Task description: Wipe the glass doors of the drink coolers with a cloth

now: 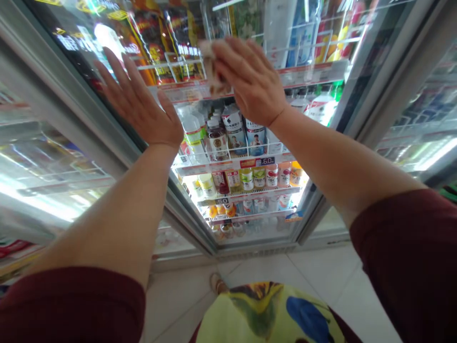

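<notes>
I stand before a glass-doored drinks fridge. My left hand lies flat against the glass door, fingers spread and holding nothing. My right hand presses a crumpled pale cloth against the glass, a little higher and to the right of the left hand. The fingers curl over the cloth, which sticks out on the hand's left side. Behind the glass, rows of bottled drinks stand on wire shelves.
A metal door frame runs diagonally on the left, with another glass fridge door beyond it. A further cooler stands at the right. Pale floor tiles lie below, with my shoe near the fridge base.
</notes>
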`<state>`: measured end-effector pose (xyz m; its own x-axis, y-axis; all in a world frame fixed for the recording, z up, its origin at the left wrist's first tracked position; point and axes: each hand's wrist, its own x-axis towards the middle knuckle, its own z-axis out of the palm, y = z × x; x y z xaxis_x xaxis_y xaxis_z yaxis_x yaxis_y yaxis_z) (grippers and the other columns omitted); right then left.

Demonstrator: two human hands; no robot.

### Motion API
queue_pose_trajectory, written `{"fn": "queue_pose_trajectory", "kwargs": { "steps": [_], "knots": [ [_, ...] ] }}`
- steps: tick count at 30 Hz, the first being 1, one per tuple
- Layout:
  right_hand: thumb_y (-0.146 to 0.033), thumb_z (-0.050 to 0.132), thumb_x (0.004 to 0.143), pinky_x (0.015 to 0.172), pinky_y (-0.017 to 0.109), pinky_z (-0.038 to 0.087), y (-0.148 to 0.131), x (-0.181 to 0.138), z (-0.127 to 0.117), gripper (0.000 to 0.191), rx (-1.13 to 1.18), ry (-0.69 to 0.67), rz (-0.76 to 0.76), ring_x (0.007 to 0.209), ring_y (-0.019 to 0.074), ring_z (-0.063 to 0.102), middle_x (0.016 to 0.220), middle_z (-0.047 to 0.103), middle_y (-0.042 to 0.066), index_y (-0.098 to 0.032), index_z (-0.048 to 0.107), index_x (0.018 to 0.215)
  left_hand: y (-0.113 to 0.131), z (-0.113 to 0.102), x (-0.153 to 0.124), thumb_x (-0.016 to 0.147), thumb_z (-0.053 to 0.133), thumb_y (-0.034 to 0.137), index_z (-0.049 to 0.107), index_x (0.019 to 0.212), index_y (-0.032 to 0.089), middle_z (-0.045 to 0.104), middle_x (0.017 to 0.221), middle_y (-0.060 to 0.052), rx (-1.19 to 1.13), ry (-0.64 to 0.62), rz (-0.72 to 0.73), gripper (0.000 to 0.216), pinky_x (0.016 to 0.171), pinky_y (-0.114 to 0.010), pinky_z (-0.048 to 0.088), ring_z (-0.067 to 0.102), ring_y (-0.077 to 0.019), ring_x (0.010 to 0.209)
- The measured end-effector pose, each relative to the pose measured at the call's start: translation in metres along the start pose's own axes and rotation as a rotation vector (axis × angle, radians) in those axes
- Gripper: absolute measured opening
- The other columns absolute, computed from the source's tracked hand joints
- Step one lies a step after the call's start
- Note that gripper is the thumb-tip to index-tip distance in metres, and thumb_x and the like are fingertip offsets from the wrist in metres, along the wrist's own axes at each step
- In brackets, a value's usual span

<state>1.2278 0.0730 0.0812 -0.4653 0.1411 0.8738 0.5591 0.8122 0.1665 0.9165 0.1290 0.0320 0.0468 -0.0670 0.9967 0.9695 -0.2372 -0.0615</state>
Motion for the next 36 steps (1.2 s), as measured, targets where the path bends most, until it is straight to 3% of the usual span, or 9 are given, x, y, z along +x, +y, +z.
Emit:
{"fn": "queue_pose_trajectory", "kwargs": {
  "steps": [4, 10, 16, 21, 23, 26, 28, 34, 36],
  "knots": [
    [-0.037, 0.04, 0.096, 0.142, 0.049, 0.016, 0.008, -0.002, 0.01, 0.061, -0.117, 0.388, 0.285, 0.17, 0.0215, 0.026, 0.168, 0.053, -0.009, -0.038, 0.062, 0.153, 0.005, -0.006, 0.0, 0.109, -0.011, 0.066, 0.016, 0.171, 0.01, 0.01, 0.183, -0.001, 0.004, -0.022, -0.003, 0.088, 0.138, -0.05, -0.005, -0.022, -0.0065, 0.166],
    [-0.034, 0.033, 0.105, 0.138, 0.051, 0.023, -0.009, -0.015, 0.009, 0.057, -0.144, -0.319, -0.268, 0.163, 0.0176, 0.038, 0.167, 0.055, -0.01, -0.03, 0.054, 0.158, 0.003, -0.006, -0.001, 0.112, -0.006, 0.062, 0.016, 0.169, 0.007, 0.01, 0.183, -0.005, 0.049, -0.043, 0.005, 0.082, 0.136, -0.05, -0.002, -0.022, -0.0046, 0.166],
    [-0.035, 0.039, 0.099, 0.139, 0.037, 0.025, 0.009, -0.017, 0.024, 0.061, -0.222, 0.413, 0.169, 0.163, 0.0213, 0.042, 0.165, 0.056, -0.01, -0.037, 0.063, 0.155, 0.008, -0.015, 0.002, 0.108, 0.0, 0.072, 0.013, 0.173, 0.015, -0.001, 0.184, 0.004, -0.148, -0.155, -0.077, 0.088, 0.138, -0.045, -0.019, -0.025, -0.013, 0.167],
    [-0.034, 0.027, 0.109, 0.138, 0.049, 0.026, -0.008, -0.024, 0.02, 0.059, -0.19, -0.215, -0.247, 0.162, 0.0217, 0.041, 0.169, 0.052, -0.001, -0.022, 0.054, 0.16, 0.02, -0.035, 0.006, 0.101, 0.01, 0.084, 0.019, 0.176, 0.018, 0.004, 0.184, 0.007, -0.232, -0.258, -0.219, 0.101, 0.138, -0.04, -0.021, -0.015, -0.0194, 0.171],
    [-0.033, 0.029, 0.11, 0.138, 0.051, 0.027, -0.009, -0.025, 0.021, 0.056, -0.168, -0.181, -0.204, 0.163, 0.0224, 0.04, 0.168, 0.054, 0.002, -0.022, 0.056, 0.159, 0.022, -0.036, 0.007, 0.101, 0.009, 0.083, 0.022, 0.176, 0.016, 0.009, 0.184, 0.004, -0.181, -0.239, -0.221, 0.101, 0.14, -0.042, -0.015, -0.009, -0.0201, 0.171],
    [-0.036, 0.046, 0.104, 0.139, 0.045, 0.029, 0.003, -0.026, 0.03, 0.052, -0.126, 0.209, 0.04, 0.162, 0.0234, 0.044, 0.164, 0.059, -0.002, -0.035, 0.067, 0.151, 0.021, -0.033, 0.007, 0.102, 0.007, 0.079, 0.027, 0.174, 0.013, 0.018, 0.183, -0.001, -0.107, -0.199, -0.195, 0.1, 0.141, -0.044, -0.008, -0.002, -0.0204, 0.172],
    [-0.034, 0.049, 0.102, 0.138, 0.045, 0.031, 0.009, -0.027, 0.037, 0.052, -0.12, 0.293, 0.066, 0.162, 0.0246, 0.045, 0.163, 0.061, -0.002, -0.036, 0.068, 0.15, 0.021, -0.031, 0.006, 0.103, 0.005, 0.077, 0.028, 0.174, 0.012, 0.019, 0.182, -0.004, -0.07, -0.188, -0.17, 0.099, 0.141, -0.046, -0.004, 0.001, -0.0216, 0.172],
    [-0.021, 0.029, 0.11, 0.136, 0.057, 0.032, -0.005, -0.028, 0.029, 0.055, -0.171, -0.209, -0.279, 0.162, 0.0223, 0.043, 0.164, 0.059, 0.002, -0.02, 0.056, 0.159, 0.025, -0.036, 0.007, 0.107, 0.017, 0.068, 0.024, 0.175, 0.011, 0.014, 0.183, -0.005, -0.113, -0.238, -0.208, 0.088, 0.141, -0.048, -0.006, -0.004, -0.0214, 0.172],
    [-0.023, 0.03, 0.111, 0.136, 0.054, 0.032, -0.001, -0.02, 0.02, 0.054, -0.179, -0.176, -0.284, 0.161, 0.0212, 0.045, 0.164, 0.058, -0.002, -0.023, 0.057, 0.158, 0.027, -0.038, 0.007, 0.107, 0.025, 0.067, 0.022, 0.175, 0.014, 0.01, 0.184, 0.0, -0.19, -0.257, -0.239, 0.087, 0.141, -0.046, -0.013, -0.01, -0.0195, 0.172]
  ]
}}
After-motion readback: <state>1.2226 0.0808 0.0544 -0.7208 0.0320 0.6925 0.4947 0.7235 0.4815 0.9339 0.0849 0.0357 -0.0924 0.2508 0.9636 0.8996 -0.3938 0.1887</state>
